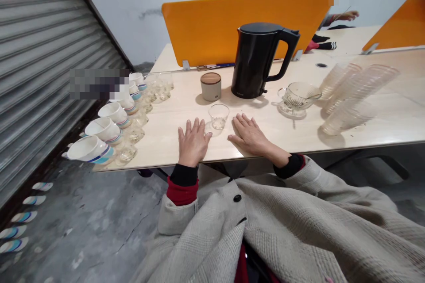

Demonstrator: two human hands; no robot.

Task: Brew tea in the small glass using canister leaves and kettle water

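My left hand (pixel 193 143) lies flat on the pale table (pixel 159 135), fingers apart and holding nothing. My right hand (pixel 249 135) rests palm down on the same surface, also with nothing in it. Between the two, slightly farther back, stands a small clear cup (pixel 218 117) with dark bits at its bottom. Behind it is a grey canister (pixel 211 87) with a wooden lid. A black electric kettle (pixel 251 62) stands to the right of the canister. Farther right, a clear glass cup (pixel 299 97) with dark bits inside sits on a saucer.
Stacks of clear plastic cups (pixel 361 88) lie tilted at the right. White paper cups (pixel 104 130) with blue bands line the left edge, beside several clear cups (pixel 133 132). An orange divider (pixel 202 31) stands at the back. Another person's hand (pixel 347 15) shows behind it.
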